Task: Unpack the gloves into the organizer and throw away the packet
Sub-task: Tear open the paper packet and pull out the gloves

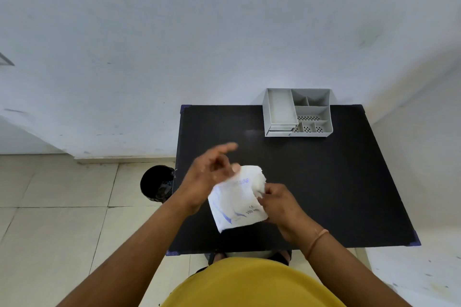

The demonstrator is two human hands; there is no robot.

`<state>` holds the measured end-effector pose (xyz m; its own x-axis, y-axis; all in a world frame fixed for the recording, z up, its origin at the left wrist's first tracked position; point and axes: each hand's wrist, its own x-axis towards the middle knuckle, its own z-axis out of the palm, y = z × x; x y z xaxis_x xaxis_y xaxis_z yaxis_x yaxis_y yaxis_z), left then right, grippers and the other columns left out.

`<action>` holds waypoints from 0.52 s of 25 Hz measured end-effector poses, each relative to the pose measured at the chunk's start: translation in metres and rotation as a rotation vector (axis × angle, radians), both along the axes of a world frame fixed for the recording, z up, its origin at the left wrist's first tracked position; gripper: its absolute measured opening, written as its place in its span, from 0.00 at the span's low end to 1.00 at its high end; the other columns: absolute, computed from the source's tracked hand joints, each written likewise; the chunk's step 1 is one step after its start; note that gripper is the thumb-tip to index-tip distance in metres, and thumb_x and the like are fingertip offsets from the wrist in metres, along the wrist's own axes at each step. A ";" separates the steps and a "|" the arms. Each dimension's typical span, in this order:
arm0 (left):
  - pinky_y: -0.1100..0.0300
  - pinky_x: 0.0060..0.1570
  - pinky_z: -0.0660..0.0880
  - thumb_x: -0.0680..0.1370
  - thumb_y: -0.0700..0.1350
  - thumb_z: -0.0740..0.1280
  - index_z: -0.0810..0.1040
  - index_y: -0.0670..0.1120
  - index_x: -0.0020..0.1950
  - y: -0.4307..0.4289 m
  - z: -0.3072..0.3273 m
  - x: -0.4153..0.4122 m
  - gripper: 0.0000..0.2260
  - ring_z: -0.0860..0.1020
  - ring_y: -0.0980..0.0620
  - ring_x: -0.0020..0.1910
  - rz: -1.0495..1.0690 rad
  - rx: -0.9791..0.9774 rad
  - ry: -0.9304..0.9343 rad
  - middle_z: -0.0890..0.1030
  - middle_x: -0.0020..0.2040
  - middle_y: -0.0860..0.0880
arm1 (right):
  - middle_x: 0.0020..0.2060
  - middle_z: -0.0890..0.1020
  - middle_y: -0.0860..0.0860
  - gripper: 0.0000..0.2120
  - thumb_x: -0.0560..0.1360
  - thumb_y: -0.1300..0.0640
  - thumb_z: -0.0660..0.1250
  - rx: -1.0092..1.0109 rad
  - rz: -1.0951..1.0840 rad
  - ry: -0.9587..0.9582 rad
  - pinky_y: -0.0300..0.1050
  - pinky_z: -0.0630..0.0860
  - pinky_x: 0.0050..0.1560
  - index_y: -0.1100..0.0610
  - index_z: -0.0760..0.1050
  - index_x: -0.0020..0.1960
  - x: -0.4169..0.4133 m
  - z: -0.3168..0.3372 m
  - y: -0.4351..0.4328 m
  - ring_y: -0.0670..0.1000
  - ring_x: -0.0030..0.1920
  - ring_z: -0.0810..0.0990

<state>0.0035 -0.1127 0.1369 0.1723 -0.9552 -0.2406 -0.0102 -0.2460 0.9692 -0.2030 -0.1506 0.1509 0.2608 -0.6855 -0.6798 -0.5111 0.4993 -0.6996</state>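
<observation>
The left hand [212, 172] and right hand [279, 203] pinch the packet's [237, 200] top edge, seemingly torn, above bare table [336, 182]; the organizer [298, 112] sits at the far edge.

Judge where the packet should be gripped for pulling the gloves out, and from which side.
Best guess: grip the packet at its lower, printed end, coming from the right as the right hand does. That end looks flat and sealed, while the far end looks torn open and ragged. This probably leaves the left hand, thumb at the opening, free to draw gloves out toward the organizer.
</observation>
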 end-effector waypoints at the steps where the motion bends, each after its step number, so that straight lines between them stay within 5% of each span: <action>1: 0.52 0.64 0.78 0.78 0.53 0.76 0.76 0.57 0.75 -0.001 -0.008 0.008 0.26 0.81 0.51 0.61 0.186 0.090 -0.023 0.82 0.59 0.48 | 0.49 0.89 0.56 0.08 0.83 0.58 0.66 0.024 -0.051 -0.071 0.57 0.87 0.53 0.56 0.85 0.54 -0.004 0.003 -0.002 0.56 0.49 0.89; 3: 0.45 0.71 0.74 0.76 0.62 0.75 0.69 0.55 0.80 0.004 -0.033 0.026 0.35 0.78 0.46 0.71 0.235 0.316 0.168 0.79 0.73 0.48 | 0.54 0.89 0.56 0.12 0.85 0.55 0.62 0.097 -0.137 -0.257 0.60 0.85 0.57 0.55 0.83 0.61 -0.014 0.005 -0.008 0.59 0.55 0.88; 6: 0.39 0.68 0.79 0.76 0.53 0.75 0.78 0.43 0.72 0.024 -0.054 0.027 0.26 0.83 0.37 0.67 0.039 0.515 0.564 0.84 0.68 0.38 | 0.58 0.88 0.59 0.14 0.86 0.58 0.59 0.216 -0.226 -0.409 0.63 0.82 0.62 0.55 0.82 0.65 -0.026 -0.004 -0.016 0.63 0.60 0.86; 10: 0.43 0.55 0.86 0.78 0.44 0.75 0.81 0.39 0.66 0.035 -0.083 0.024 0.19 0.86 0.36 0.62 0.342 0.521 0.607 0.87 0.61 0.37 | 0.56 0.89 0.55 0.13 0.81 0.58 0.70 0.074 -0.319 -0.251 0.63 0.81 0.64 0.59 0.82 0.64 -0.038 -0.022 -0.031 0.59 0.58 0.87; 13: 0.43 0.54 0.86 0.80 0.44 0.75 0.81 0.42 0.65 0.041 -0.106 0.035 0.15 0.86 0.38 0.60 0.471 0.564 0.557 0.89 0.59 0.39 | 0.57 0.88 0.56 0.10 0.80 0.59 0.71 -0.007 -0.428 -0.284 0.61 0.82 0.62 0.56 0.83 0.61 -0.055 -0.018 -0.043 0.58 0.58 0.87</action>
<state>0.0383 -0.0715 0.0310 0.2333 -0.5319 -0.8140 0.6429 -0.5437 0.5395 -0.2584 -0.1933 0.1332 0.1295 -0.7758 -0.6175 -0.0514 0.6167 -0.7855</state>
